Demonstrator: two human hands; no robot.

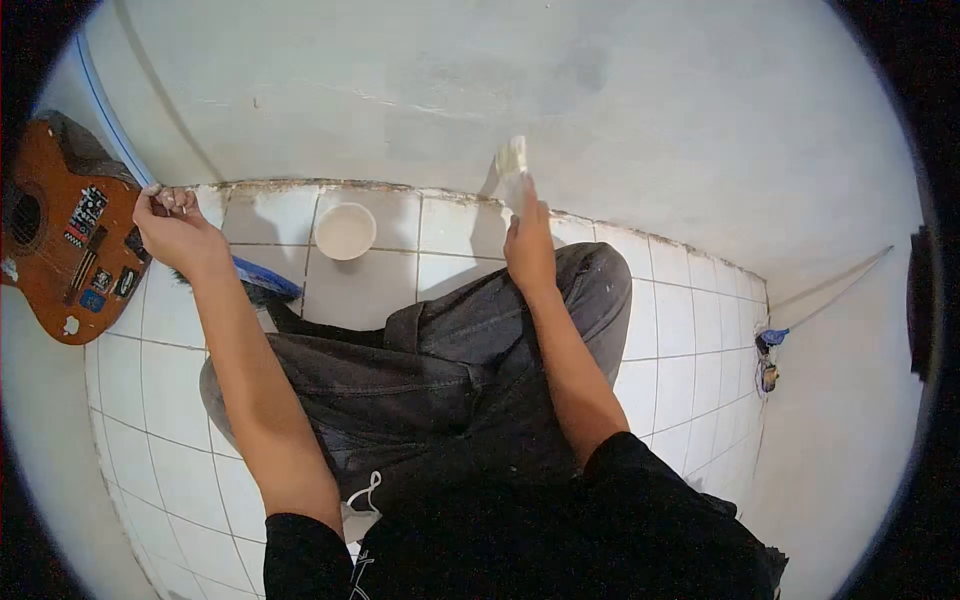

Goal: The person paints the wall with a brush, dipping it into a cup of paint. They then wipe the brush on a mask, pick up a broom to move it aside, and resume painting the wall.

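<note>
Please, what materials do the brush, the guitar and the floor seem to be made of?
Brush: pale, matte bristles, natural or synthetic unclear.
Guitar: probably wood, perhaps varnished; its orange-brown face looks smooth between stickers.
Floor: likely glazed ceramic; smooth white squares with thin dark joints.

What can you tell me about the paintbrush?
The paintbrush has a broad, flat head of pale, off-white bristles, which look coated or stained, and a whitish lower part. The right hand grips it, bristles up, in front of the pale wall. Fingers hide much of the handle. I cannot tell whether the bristles touch the wall.
</note>
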